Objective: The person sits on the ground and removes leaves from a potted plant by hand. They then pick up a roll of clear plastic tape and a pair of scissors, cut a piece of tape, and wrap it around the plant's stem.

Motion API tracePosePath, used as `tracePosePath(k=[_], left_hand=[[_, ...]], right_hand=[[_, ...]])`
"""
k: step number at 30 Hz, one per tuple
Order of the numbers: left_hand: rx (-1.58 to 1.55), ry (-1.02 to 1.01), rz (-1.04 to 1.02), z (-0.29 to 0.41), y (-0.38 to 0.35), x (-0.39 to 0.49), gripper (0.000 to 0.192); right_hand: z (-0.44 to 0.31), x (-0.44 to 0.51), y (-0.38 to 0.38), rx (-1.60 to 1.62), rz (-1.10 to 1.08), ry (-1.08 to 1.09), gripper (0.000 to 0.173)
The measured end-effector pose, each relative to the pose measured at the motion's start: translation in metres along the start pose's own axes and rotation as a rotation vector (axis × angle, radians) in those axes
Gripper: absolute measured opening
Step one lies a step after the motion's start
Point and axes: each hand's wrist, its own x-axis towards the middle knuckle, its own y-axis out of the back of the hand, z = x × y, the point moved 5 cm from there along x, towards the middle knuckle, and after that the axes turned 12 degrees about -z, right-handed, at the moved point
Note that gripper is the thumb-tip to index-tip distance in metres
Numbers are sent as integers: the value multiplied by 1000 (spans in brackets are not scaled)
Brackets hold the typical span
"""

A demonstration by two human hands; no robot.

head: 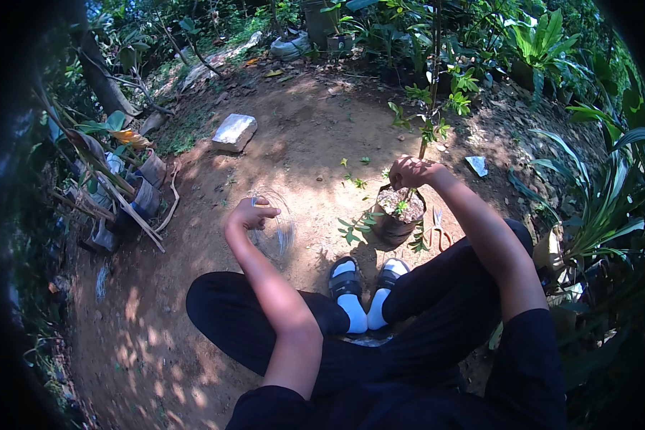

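My left hand is closed on a loose coil of thin clear wire or line, which hangs over the bare soil. Over at the right, my right hand has its fingers curled at the stem of a potted plant, just above the rim of its black grow bag; the fingertips are partly hidden. The bag holds pale, coarse soil. Beside it on the ground lie pruning shears with orange-brown handles. Cut leafy sprigs lie left of the bag.
A pale stone block rests on the soil at the upper left. Several bagged plants and dry stalks stand at the left. Dense foliage borders the right side. A scrap of white plastic or paper lies beyond my right forearm. My sandalled feet are near the bag.
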Motion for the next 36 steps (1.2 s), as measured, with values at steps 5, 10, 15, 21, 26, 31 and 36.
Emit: tracePosePath(k=[5, 10, 15, 21, 26, 31, 36], left_hand=[[-57, 88, 106, -31, -11, 30, 95], [-175, 99, 139, -57, -23, 61, 84], [-65, 185, -18, -71, -30, 81, 73], [438, 146, 87, -56, -36, 79, 61], [67, -297, -252, 2, -77, 74, 52], [14, -314, -600, 38, -112, 52, 42], [-34, -314, -558, 52, -113, 44, 34]], right_hand=[[15, 6, -9, 77, 138, 206, 16], [27, 13, -48, -2237, 920, -36, 22], [26, 12, -39, -2435, 1014, -162, 21], [14, 10, -8, -371, 127, 180, 9], [2, 12, 0, -45, 65, 123, 6], [0, 12, 6, 40, 77, 129, 15], [2, 8, 11, 19, 87, 65, 20]])
